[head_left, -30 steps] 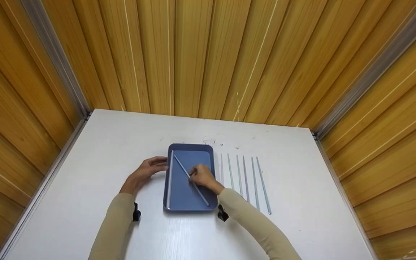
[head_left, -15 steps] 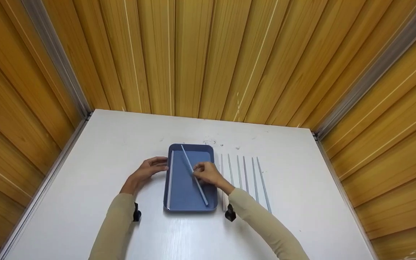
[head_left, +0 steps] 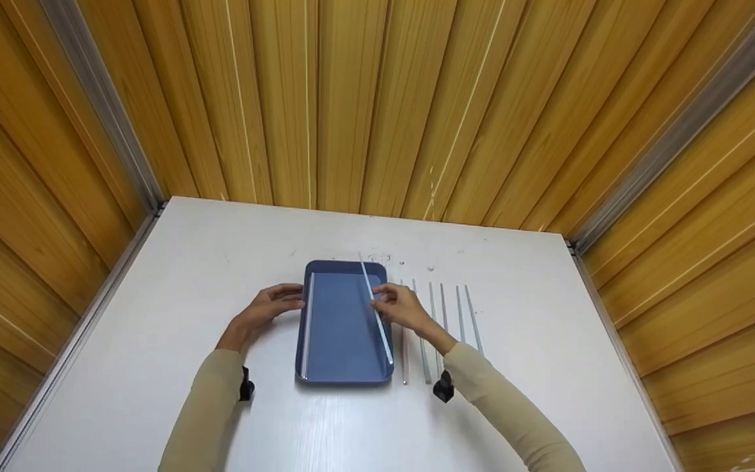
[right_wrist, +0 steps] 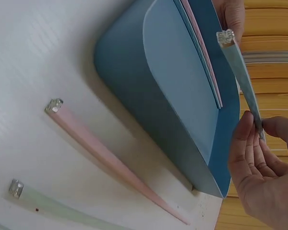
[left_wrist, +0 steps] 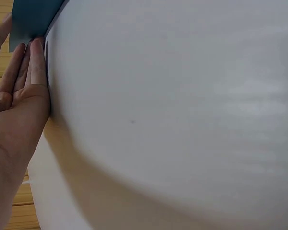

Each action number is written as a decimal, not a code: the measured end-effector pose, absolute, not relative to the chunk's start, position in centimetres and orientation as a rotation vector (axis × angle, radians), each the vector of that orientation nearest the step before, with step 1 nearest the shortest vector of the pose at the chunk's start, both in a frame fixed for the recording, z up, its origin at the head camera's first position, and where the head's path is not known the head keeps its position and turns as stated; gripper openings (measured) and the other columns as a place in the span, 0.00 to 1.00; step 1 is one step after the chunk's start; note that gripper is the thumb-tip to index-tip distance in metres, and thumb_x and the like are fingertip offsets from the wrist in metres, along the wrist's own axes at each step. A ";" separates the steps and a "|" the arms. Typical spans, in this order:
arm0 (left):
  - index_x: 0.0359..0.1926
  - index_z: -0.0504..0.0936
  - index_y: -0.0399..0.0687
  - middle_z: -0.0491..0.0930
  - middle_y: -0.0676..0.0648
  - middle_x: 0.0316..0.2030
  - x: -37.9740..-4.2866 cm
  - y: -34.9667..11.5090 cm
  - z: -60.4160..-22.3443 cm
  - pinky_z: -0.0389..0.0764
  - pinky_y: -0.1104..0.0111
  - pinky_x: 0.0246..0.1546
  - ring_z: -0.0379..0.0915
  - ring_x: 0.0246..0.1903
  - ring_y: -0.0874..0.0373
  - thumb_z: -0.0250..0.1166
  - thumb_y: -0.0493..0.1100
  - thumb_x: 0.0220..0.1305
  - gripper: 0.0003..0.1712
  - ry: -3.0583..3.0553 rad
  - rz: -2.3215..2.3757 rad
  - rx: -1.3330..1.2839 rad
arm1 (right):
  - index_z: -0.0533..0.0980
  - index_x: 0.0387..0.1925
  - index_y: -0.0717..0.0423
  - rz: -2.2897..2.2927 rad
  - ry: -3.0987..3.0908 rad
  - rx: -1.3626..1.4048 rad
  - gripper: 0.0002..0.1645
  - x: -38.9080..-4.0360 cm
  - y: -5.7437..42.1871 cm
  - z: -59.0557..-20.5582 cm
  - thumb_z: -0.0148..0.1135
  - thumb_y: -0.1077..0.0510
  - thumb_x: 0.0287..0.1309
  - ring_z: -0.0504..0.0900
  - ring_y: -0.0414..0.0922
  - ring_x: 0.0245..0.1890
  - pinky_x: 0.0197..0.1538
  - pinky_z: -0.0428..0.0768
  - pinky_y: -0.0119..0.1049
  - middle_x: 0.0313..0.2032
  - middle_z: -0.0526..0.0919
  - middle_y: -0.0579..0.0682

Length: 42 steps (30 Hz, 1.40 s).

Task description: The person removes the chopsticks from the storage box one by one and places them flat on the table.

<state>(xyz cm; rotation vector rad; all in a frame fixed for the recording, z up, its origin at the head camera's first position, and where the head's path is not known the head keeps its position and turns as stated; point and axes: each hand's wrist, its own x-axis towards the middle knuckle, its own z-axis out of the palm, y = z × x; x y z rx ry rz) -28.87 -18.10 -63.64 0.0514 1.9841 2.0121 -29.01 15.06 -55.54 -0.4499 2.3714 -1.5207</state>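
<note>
The right hand (head_left: 400,306) pinches a light blue stick (head_left: 383,337) between thumb and fingers, holding it above the right side of the blue tray (head_left: 345,328). The left hand (head_left: 266,309), fingers extended, is at the tray's left wall. Inside, a pair of sticks (right_wrist: 200,50), pink and blue, lies along that wall. To the right, six sticks (head_left: 405,354) lie in a row on the white table (head_left: 220,249); the tray's right wall separates row from pair. The right sleeve (head_left: 508,406) obstructs near portions of the row. Wood-patterned panels (head_left: 345,98) stand at the far edge.
</note>
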 end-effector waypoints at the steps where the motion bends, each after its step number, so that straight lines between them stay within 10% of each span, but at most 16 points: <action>1: 0.69 0.72 0.35 0.76 0.35 0.66 -28.9 -18.1 -63.7 0.72 0.62 0.67 0.78 0.61 0.57 0.71 0.38 0.65 0.34 1.972 2.022 0.048 | 0.76 0.57 0.73 -1.534 2.367 -0.444 0.22 -29.0 15.4 -55.4 0.63 0.63 0.66 0.80 0.35 0.22 0.28 0.83 0.29 0.36 0.86 0.66; 6: 0.69 0.72 0.34 0.76 0.36 0.66 -29.1 -18.1 -63.7 0.74 0.67 0.63 0.79 0.57 0.62 0.71 0.36 0.64 0.34 1.947 2.045 0.029 | 0.73 0.58 0.76 -1.610 2.328 -0.418 0.23 -29.2 17.5 -55.1 0.62 0.66 0.67 0.83 0.39 0.27 0.29 0.85 0.31 0.37 0.84 0.70; 15: 0.70 0.71 0.35 0.76 0.35 0.67 -28.7 -18.0 -63.7 0.72 0.63 0.67 0.78 0.61 0.56 0.70 0.38 0.66 0.34 1.961 2.019 0.051 | 0.73 0.60 0.75 -1.646 2.358 -0.322 0.24 -29.4 21.6 -54.7 0.63 0.65 0.67 0.83 0.37 0.27 0.29 0.85 0.30 0.29 0.83 0.45; 42: 0.68 0.73 0.37 0.78 0.37 0.65 -28.8 -18.2 -63.8 0.72 0.61 0.68 0.79 0.60 0.58 0.73 0.39 0.63 0.34 1.955 2.029 0.001 | 0.73 0.61 0.72 -1.559 2.575 0.087 0.25 -28.9 35.2 -57.5 0.63 0.61 0.69 0.87 0.46 0.33 0.33 0.87 0.32 0.39 0.86 0.63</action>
